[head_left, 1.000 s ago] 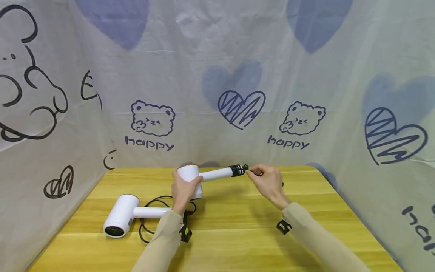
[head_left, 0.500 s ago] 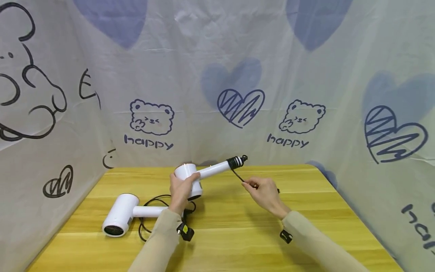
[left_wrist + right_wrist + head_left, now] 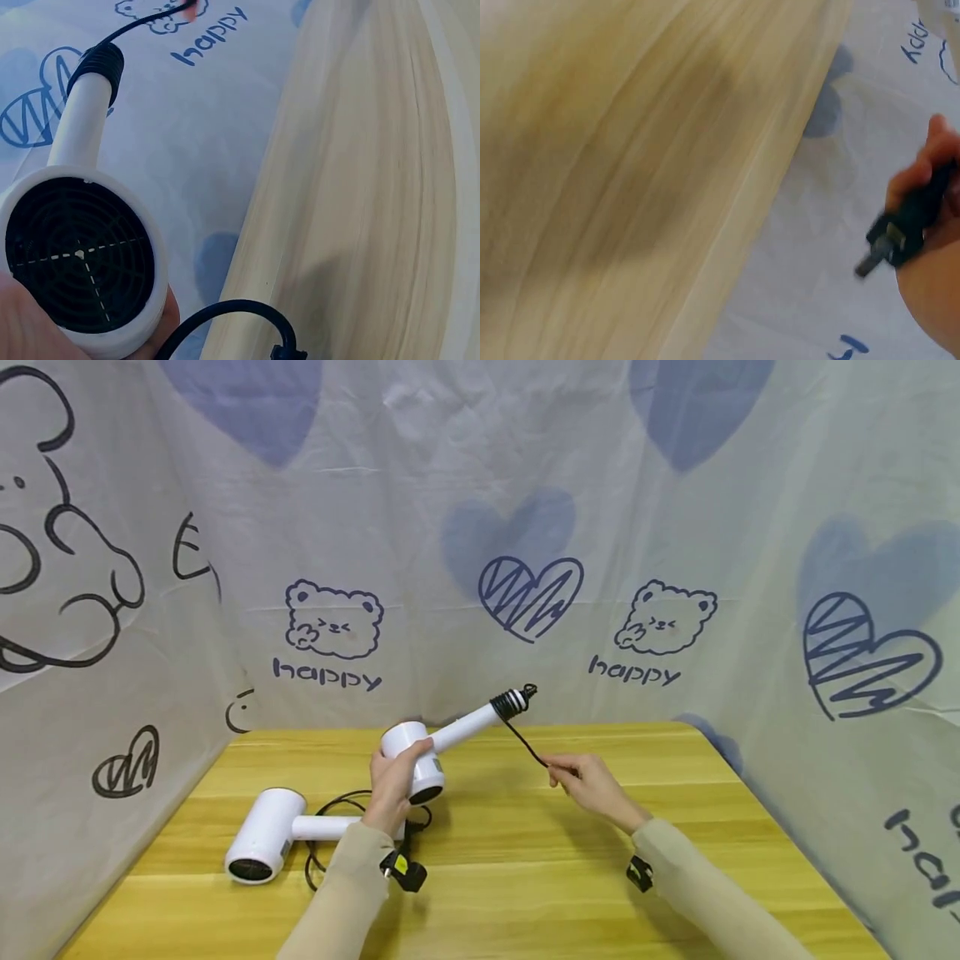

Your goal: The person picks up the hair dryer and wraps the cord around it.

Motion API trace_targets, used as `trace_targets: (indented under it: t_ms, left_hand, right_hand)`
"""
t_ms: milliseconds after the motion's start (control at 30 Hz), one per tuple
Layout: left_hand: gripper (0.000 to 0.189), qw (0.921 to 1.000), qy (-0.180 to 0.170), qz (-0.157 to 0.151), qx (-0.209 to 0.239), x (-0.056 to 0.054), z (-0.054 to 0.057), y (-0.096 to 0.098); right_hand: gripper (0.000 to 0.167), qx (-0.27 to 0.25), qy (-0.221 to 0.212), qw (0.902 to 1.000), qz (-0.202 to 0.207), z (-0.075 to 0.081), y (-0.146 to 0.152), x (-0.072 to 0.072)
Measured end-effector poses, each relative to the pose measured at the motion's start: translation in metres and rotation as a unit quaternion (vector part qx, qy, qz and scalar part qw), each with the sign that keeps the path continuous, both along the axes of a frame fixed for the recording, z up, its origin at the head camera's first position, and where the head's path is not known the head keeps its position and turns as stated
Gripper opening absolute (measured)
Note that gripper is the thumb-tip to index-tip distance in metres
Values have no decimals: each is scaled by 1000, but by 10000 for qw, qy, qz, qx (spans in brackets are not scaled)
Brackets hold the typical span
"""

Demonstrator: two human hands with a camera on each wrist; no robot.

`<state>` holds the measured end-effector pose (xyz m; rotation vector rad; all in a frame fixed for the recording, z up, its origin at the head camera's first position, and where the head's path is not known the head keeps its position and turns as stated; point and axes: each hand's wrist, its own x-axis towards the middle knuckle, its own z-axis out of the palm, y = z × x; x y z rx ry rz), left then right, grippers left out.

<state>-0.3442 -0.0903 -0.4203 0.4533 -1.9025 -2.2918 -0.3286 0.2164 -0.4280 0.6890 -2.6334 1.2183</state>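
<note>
In the head view my left hand [image 3: 390, 783] grips a white hair dryer [image 3: 467, 727] by its barrel. The dryer's handle slants up to the right, and its dark round grille [image 3: 79, 255] faces the left wrist camera. Black cord [image 3: 508, 704] is wound in several turns round the handle's end, with a small loop sticking out at the tip. From these turns a length of cord runs down right to my right hand [image 3: 592, 787], which pinches it. The right wrist view shows the cord's black plug [image 3: 901, 231] within the same hand, its metal prong sticking out.
A second white hair dryer [image 3: 267, 837] lies at the left of the wooden table [image 3: 540, 893], partly behind my left forearm. Its black cord [image 3: 309, 864] loops around its handle. A printed white cloth [image 3: 450, 460] hangs close behind the table and along both sides.
My right hand has drawn the cord away from the handle's end, down and then slightly right, leaving a longer straight stretch. My left hand has tilted the dryer, raising its handle end.
</note>
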Motion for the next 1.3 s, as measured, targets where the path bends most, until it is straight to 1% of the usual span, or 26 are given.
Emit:
trace_targets:
  t_ms: [100,167,267,367,433,533,633,767,867,967,1033,1100,1167,1233,1300]
  left_hand:
    - [82,9999,-106,-24,119,1,0,-1]
    - [80,9997,-91,-93,217,0,0,0]
    - [78,9990,-41,-174,410,-1,2,1]
    - [78,9982,-28,-247,550,-2,4,2]
    - [78,9976,-79,-395,556,-1,5,2]
    - [75,9961,-78,-710,519,0,5,4]
    - [71,9941,-2,-1002,418,1,5,8]
    - [66,9895,4,-1376,437,1,2,12]
    - [64,9844,1,-1706,431,1,1,13]
    - [64,9801,13,-1962,312,2,1,12]
    - [64,9774,-15,-2107,197,3,1,10]
    - [66,9745,-75,-2240,65,4,1,7]
    - [68,9699,-108,-2434,-25,5,2,5]
    - [70,9652,-141,-2612,-22,6,3,2]
    - [72,9597,-103,-2809,-29,7,3,1]
  right_hand:
    - [32,-212,-475,9986,131,-4,5,-4]
    - [31,-356,-785,9962,125,-4,9,-6]
    - [28,-466,-1227,9913,70,-4,15,-9]
    - [29,-485,-1711,9840,47,-3,22,-12]
    - [32,-471,-1999,9786,95,-2,28,-15]
    - [37,-389,-2384,9703,119,-3,35,-18]
    - [39,-203,-2591,9656,-32,0,38,-19]
    - [33,191,-2471,9678,-446,6,40,-22]
    - [30,433,-2134,9732,-737,12,40,-27]
    - [28,506,-1801,9763,-1088,18,39,-31]
    - [24,481,-1553,9789,-1235,21,38,-33]
    - [23,418,-1426,9793,-1372,24,36,-35]
    - [26,409,-1261,9817,-1369,27,34,-36]
    - [30,374,-1184,9829,-1360,29,32,-35]
    - [18,453,-897,9873,-1228,31,31,-35]
